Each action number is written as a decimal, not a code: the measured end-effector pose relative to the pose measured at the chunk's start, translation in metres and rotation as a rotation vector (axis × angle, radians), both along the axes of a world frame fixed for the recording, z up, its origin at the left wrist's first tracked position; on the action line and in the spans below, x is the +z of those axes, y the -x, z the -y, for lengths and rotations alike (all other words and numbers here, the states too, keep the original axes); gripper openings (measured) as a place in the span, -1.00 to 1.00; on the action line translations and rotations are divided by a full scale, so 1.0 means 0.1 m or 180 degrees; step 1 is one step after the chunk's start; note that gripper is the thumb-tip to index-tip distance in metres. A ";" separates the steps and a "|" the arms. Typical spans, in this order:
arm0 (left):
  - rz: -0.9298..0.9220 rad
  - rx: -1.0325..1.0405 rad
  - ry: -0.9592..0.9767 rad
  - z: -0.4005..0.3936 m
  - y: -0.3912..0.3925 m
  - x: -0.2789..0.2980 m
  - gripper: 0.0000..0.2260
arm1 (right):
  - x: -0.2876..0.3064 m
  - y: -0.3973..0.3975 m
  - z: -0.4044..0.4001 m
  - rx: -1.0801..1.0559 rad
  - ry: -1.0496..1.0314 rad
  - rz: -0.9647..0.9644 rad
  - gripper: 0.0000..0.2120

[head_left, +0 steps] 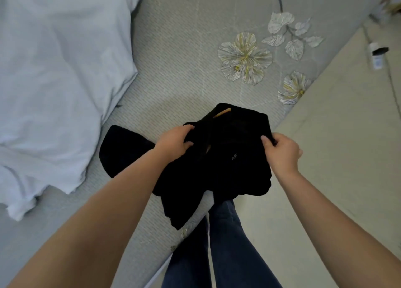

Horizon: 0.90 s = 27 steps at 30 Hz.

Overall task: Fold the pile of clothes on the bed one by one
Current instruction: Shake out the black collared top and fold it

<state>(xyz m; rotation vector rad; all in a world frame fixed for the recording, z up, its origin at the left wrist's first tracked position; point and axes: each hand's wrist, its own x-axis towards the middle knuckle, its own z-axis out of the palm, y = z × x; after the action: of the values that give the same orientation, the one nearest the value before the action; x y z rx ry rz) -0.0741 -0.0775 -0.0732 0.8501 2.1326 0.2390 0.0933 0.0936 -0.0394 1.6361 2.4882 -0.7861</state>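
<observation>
A: Hands?

B: My left hand [175, 143] grips the black garment [227, 157] at its left upper edge, fingers curled into the cloth. My right hand [282, 152] pinches the right upper edge, thumb on top, fingers tucked behind the fabric.

A: Where's the garment?

B: Frame centre, bunched, held up between both hands over the near edge of the bed [180, 55]. Its lower part hangs toward 6 o'clock, in front of my jeans [227, 244]. Small tan label [221, 113] shows at its top, 12 o'clock side. Faint pale print near the middle, too small to read.

A: Anything else black?

B: Second dark piece [121, 148] at 9 o'clock of the garment, lying flat on the bed, partly behind my left forearm. Can't tell if it's a separate item or part of the same one.

A: Rest?

B: White duvet [60, 70] heaped at 10 o'clock. Grey sheet with flower print [245, 57] at 1 o'clock. Pale floor [347, 135] at 3 o'clock, white power strip [376, 55] with a cable at 2 o'clock.
</observation>
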 end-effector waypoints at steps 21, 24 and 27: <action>-0.2253 0.2737 -0.1199 0.43 0.90 2.66 -0.87 | 2.09 1.70 0.09 0.1676 -0.1076 -0.1298 -0.84; -0.2681 0.3075 -0.1542 0.74 1.11 3.48 -0.81 | 2.77 2.10 0.33 0.1874 -0.0849 -0.1815 -0.80; -0.3072 0.3365 -0.1939 1.09 1.13 4.21 -0.83 | 3.44 2.40 0.65 0.2052 -0.0369 -0.2389 -0.81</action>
<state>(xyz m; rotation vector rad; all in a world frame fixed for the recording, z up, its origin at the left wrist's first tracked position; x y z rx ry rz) -0.1871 -0.1869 0.3476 -0.0388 3.3467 1.2686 -0.1470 0.0284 0.3051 0.4633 3.2880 -1.3199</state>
